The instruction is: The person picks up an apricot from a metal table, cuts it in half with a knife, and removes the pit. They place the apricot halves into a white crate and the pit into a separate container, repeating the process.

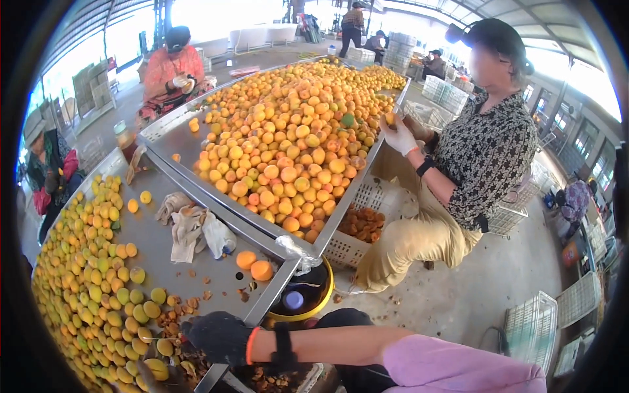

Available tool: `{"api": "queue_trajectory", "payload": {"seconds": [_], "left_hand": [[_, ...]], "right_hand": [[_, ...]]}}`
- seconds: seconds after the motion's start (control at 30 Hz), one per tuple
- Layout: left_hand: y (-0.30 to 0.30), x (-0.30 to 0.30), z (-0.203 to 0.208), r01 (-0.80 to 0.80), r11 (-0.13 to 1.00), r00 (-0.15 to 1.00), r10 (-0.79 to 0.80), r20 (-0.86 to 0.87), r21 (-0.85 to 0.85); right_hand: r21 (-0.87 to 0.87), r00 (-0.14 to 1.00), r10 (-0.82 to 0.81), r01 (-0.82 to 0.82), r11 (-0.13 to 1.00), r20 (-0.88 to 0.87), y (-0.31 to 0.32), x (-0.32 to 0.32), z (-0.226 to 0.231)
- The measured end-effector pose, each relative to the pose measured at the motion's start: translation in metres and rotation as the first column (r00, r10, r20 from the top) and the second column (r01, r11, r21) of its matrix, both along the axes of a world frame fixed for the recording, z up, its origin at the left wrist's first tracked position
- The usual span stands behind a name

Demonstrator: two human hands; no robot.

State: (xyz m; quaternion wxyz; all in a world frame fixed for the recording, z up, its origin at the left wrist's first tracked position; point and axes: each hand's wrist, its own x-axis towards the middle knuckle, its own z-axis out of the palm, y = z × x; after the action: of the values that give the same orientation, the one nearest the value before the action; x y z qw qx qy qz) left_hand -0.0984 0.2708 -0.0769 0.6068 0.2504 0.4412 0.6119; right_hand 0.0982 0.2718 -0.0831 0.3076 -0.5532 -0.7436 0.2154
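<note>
My right hand (217,337), in a black glove with an orange band at the wrist, is closed around a thin, pale tool (157,338). Its narrow end points left over the apricots; whether it is a blade is too fine to tell. At the lower edge my left hand (143,374) shows only in part, dark and blurred, its fingers around an apricot (157,369). Many yellow-green apricots (98,275) cover the left of the metal table (151,239). Brown scraps (171,318) lie beside my right hand.
A higher metal tray (180,147) bears a large heap of orange apricots (288,144). Pale gloves (190,232) and two loose apricots (253,264) lie near me. A yellow-rimmed bucket (327,298) stands below the corner. A co-worker (488,137) sits right, beside a crate (347,249) of apricot pieces.
</note>
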Motion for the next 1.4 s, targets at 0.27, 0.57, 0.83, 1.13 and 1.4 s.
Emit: {"api": "queue_trajectory", "payload": {"seconds": [0.27,0.57,0.83,1.13,1.4], "left_hand": [[-0.008,0.022,0.025,0.105,0.994,0.994,-0.105,-0.034,0.000],[-0.042,0.030,0.018,0.172,0.969,0.924,-0.096,-0.370,0.177],[-0.069,0.036,0.002,0.357,0.836,0.852,-0.110,-0.511,0.416],[-0.133,0.058,0.037,0.435,0.606,0.755,0.157,-0.636,0.666],[-0.191,0.063,0.084,0.440,0.668,0.801,0.010,-0.598,0.600]], "right_hand": [[0.439,0.982,0.021,-0.104,0.892,0.189,0.014,-0.014,-0.004],[0.290,0.850,0.509,-0.525,0.800,0.134,-0.001,-0.035,0.003],[0.585,0.836,0.545,-0.408,0.701,-0.071,-0.033,-0.043,-0.018],[0.541,0.924,0.179,-0.347,0.766,0.339,-0.144,0.012,0.100],[0.603,0.987,0.119,-0.158,0.782,0.104,-0.204,0.012,0.138]]}}
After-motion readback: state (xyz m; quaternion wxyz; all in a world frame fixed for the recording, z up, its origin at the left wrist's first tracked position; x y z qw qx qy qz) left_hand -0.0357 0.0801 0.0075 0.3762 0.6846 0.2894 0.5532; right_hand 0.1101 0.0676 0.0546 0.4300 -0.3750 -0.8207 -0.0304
